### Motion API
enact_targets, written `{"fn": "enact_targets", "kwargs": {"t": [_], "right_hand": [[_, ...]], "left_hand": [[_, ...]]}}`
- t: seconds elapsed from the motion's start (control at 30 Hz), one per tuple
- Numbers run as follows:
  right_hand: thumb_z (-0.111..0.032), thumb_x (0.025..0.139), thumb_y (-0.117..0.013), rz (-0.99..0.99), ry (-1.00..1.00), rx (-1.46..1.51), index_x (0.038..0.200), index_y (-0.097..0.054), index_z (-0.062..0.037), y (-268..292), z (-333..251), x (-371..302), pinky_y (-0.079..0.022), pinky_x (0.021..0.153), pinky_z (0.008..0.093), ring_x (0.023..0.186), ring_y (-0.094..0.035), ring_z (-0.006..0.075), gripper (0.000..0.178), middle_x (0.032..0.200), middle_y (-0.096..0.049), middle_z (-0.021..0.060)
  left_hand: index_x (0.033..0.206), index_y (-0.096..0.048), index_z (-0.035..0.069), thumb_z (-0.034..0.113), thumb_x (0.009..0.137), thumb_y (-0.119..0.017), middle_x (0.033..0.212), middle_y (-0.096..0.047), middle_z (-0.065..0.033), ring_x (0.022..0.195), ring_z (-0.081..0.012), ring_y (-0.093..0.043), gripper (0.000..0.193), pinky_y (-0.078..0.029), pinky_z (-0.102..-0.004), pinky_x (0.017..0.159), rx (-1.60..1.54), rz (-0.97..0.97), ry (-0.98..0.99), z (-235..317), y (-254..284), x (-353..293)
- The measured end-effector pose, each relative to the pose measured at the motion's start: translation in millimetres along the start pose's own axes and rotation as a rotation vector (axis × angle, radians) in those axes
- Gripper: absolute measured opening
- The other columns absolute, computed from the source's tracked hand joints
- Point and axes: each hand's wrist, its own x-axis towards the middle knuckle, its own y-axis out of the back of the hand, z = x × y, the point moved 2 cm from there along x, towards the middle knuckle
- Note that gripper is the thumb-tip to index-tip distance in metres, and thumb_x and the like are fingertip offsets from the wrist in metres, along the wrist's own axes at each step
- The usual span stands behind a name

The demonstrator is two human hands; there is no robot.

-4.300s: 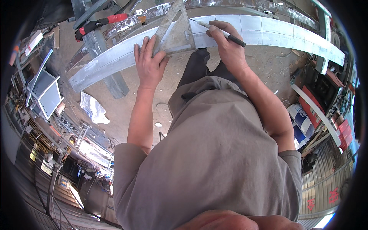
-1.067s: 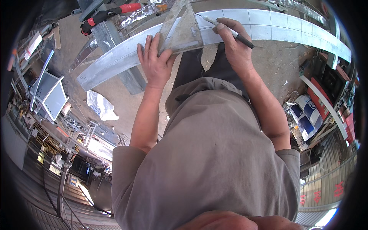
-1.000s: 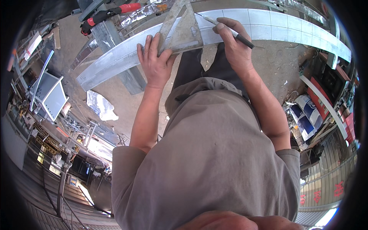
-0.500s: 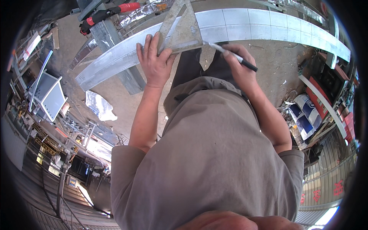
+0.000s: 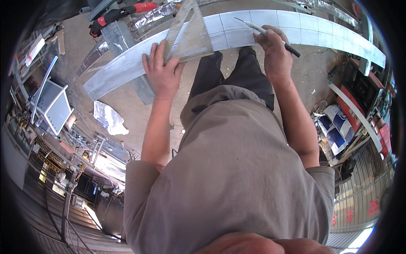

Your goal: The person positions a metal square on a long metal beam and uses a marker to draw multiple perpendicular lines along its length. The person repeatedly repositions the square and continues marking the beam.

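Note:
A long flat metal strip (image 5: pixel 321 34) with cross lines drawn on it runs across the top of the view. On it lies a grey metal set square (image 5: pixel 188 36). My left hand (image 5: pixel 162 72) presses flat on the near edge of the set square and the strip. My right hand (image 5: pixel 274 46) holds a marker pen (image 5: pixel 270 36), its tip over the strip to the right of the set square.
A tool with red handles (image 5: pixel 127 10) lies on a metal beam (image 5: pixel 122 46) at the top left. Crumpled plastic (image 5: pixel 109 118) is on the ground. Metal frames (image 5: pixel 50 103) lean at the left. Bags (image 5: pixel 336 131) and red boxes (image 5: pixel 366 114) sit at the right.
My right hand drew the pen back from the set square's edge toward me, then moved it up and right over the strip. The left hand stays pressed on the set square.

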Motion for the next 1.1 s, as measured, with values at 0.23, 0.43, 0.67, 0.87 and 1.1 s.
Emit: {"fn": "enact_targets", "kwargs": {"t": [0.23,0.43,0.67,0.87,1.1], "right_hand": [[-0.021,0.105,-0.063,0.037,-0.039,0.066,0.124,-0.068,0.0074,6,7,5,-0.059,0.098,0.0372,0.105,-0.075,0.0263,0.035,0.113,-0.071,0.0176],[-0.019,0.105,-0.062,0.054,-0.020,0.064,0.124,-0.067,0.0073,-2,3,4,-0.058,0.102,0.0418,0.099,-0.074,0.0254,0.033,0.106,-0.071,0.0156],[-0.018,0.105,-0.061,0.040,-0.012,0.050,0.123,-0.068,0.0074,-2,2,4,-0.057,0.102,0.0418,0.098,-0.073,0.0259,0.032,0.106,-0.071,0.0148],[-0.021,0.105,-0.063,0.021,0.007,0.042,0.123,-0.067,0.0093,0,3,4,-0.059,0.099,0.0399,0.101,-0.073,0.0265,0.036,0.110,-0.071,0.0168],[-0.014,0.106,-0.058,0.002,0.002,0.047,0.124,-0.065,0.0059,-1,2,2,-0.055,0.110,0.0445,0.096,-0.073,0.0204,0.028,0.097,-0.073,0.0104]], "left_hand": [[0.098,-0.066,0.017,0.019,0.074,-0.093,0.162,-0.053,-0.0139,0.150,-0.0405,-0.047,0.036,-0.026,-0.0671,0.124,-0.010,-0.010,0.010,-37,21,-17],[0.094,-0.065,0.021,0.028,0.075,-0.091,0.157,-0.057,-0.0113,0.149,-0.0399,-0.049,0.033,-0.027,-0.0672,0.124,0.002,0.018,0.005,-36,17,-17],[0.094,-0.065,0.022,0.031,0.075,-0.091,0.158,-0.057,-0.0100,0.149,-0.0401,-0.048,0.033,-0.026,-0.0692,0.124,0.002,0.042,-0.012,-35,15,-16],[0.095,-0.066,0.023,0.030,0.076,-0.091,0.158,-0.058,-0.0079,0.151,-0.0394,-0.047,0.032,-0.024,-0.0708,0.124,0.014,0.023,0.001,-33,14,-16],[0.095,-0.066,0.023,0.030,0.077,-0.091,0.158,-0.058,-0.0077,0.151,-0.0391,-0.047,0.032,-0.023,-0.0703,0.125,0.000,0.023,0.006,-33,14,-16]]}}
